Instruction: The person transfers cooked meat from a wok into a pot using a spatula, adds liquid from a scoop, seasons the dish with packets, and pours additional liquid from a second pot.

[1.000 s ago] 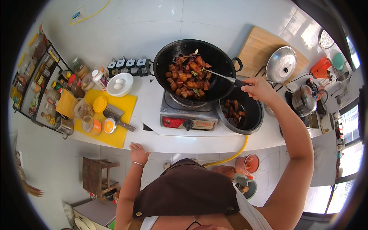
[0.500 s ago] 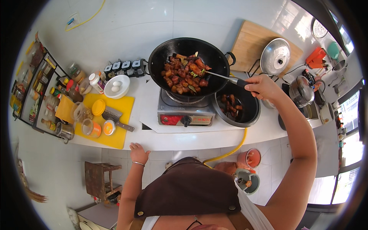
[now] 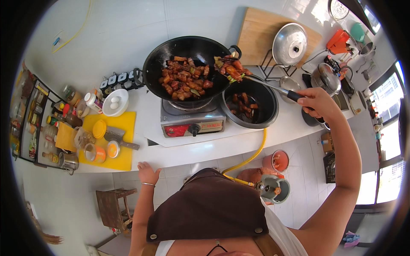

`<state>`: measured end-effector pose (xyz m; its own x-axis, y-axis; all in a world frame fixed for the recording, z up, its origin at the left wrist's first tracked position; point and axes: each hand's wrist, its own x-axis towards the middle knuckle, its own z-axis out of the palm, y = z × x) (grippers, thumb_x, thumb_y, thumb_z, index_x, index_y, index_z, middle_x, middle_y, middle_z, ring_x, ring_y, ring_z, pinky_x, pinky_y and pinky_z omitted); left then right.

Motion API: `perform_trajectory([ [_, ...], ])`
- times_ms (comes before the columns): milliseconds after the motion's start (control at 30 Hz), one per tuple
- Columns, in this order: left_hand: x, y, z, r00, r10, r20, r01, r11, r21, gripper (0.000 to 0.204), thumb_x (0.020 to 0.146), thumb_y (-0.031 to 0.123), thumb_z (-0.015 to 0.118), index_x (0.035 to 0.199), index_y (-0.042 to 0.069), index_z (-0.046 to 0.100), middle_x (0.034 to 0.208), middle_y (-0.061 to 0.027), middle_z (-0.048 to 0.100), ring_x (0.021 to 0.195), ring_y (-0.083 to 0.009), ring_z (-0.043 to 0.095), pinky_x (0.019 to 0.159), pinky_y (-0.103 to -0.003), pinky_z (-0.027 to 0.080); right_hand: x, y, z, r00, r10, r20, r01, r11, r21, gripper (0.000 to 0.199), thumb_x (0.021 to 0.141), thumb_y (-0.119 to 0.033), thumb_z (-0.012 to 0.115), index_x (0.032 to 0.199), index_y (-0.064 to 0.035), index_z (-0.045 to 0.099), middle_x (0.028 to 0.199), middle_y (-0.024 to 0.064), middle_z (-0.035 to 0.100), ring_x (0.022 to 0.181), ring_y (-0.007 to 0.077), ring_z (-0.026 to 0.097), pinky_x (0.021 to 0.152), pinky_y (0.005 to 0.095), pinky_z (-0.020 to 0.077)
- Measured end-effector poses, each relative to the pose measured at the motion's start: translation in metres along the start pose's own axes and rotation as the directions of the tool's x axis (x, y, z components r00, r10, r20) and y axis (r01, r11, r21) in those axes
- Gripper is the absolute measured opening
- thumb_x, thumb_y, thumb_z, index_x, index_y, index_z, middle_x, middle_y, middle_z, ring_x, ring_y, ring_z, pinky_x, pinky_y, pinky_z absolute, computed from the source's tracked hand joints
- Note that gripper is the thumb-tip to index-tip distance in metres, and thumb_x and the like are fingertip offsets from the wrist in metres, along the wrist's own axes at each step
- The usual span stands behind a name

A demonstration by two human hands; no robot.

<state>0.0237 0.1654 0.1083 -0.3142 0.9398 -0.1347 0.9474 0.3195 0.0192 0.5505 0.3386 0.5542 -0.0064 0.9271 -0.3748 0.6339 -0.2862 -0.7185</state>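
Note:
My right hand [image 3: 318, 102] is closed round the black grip of a long-handled metal wok utensil [image 3: 273, 86]. Heaped on its far end is a load of browned meat chunks [image 3: 232, 69] with bits of leaf, which hides the utensil's head. This load hangs above the right rim of a black wok [image 3: 181, 46], beside a dark pot [image 3: 273, 115]. More glazed meat chunks [image 3: 183, 77] lie in the wok, on a gas stove [image 3: 192, 121]. A few pieces of meat [image 3: 244, 104] sit in the pot. At the counter's front edge, my left hand [image 3: 148, 173] is empty, fingers spread.
On the left, a yellow cutting board [image 3: 124, 155] carries a cleaver [image 3: 117, 137] and jars. Behind it stands a white bowl [image 3: 121, 96] with eggs. A metal lid [image 3: 289, 45] leans at back right. A yellow hose [image 3: 258, 154] runs down to a gas cylinder [image 3: 275, 187].
My right hand has lifted the utensil out of the wok with a load of meat and carried it right, toward the pot. My left hand stays at the counter edge. The whole view has shifted slightly.

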Motion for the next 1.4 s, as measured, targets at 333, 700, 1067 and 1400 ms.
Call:
perform_trajectory([
  [333,0.004,0.016,-0.023,0.997,-0.012,0.082,0.008,0.999,0.051,0.093,0.073,0.055,0.067,0.125,-0.017,0.041,0.129,-0.0391,0.039,0.122,-0.0485,0.038,0.102,-0.045,0.036,0.01,0.114,0.003,0.962,-0.228,-0.153,0.111,0.833,-0.542,0.034,0.078,-0.01,0.068,0.111,-0.0051,0.064,0.069,0.0069,0.06,0.057,0.0136,0.055,0.047,0.0285,0.0398],
  [700,0.0,0.009,-0.029,0.997,-0.015,0.08,0.013,1.0,0.02,0.092,0.073,0.056,0.066,0.126,-0.016,0.041,0.13,-0.036,0.04,0.122,-0.0464,0.04,0.1,-0.044,0.038,0.008,0.117,0.036,0.942,-0.231,-0.244,-0.132,0.414,-0.901,0.046,0.079,-0.019,0.066,0.124,-0.0135,0.055,0.087,0.0111,0.063,0.078,0.03,0.064,0.07,0.0401,0.0505],
  [1067,0.006,0.01,-0.025,0.996,-0.013,0.089,0.011,1.0,0.027,0.091,0.073,0.056,0.066,0.123,-0.016,0.042,0.127,-0.0372,0.041,0.121,-0.0467,0.04,0.096,-0.044,0.041,-0.015,0.13,-0.007,0.959,0.102,-0.265,-0.146,0.977,-0.152,0.03,0.081,-0.005,0.064,0.111,0.0027,0.063,0.062,0.0006,0.051,0.048,0.0047,0.042,0.04,0.0199,0.0313],
  [1400,0.004,0.014,-0.033,0.998,-0.023,0.066,0.022,1.0,0.011,0.09,0.072,0.054,0.068,0.124,-0.015,0.043,0.127,-0.037,0.041,0.119,-0.046,0.042,0.088,-0.043,0.048,-0.03,0.019,-0.037,0.981,0.021,-0.195,-0.026,0.999,-0.02,0.037,0.083,-0.01,0.06,0.119,0.0013,0.057,0.059,-0.0008,0.05,0.042,0.0026,0.04,0.035,0.017,0.0236],
])
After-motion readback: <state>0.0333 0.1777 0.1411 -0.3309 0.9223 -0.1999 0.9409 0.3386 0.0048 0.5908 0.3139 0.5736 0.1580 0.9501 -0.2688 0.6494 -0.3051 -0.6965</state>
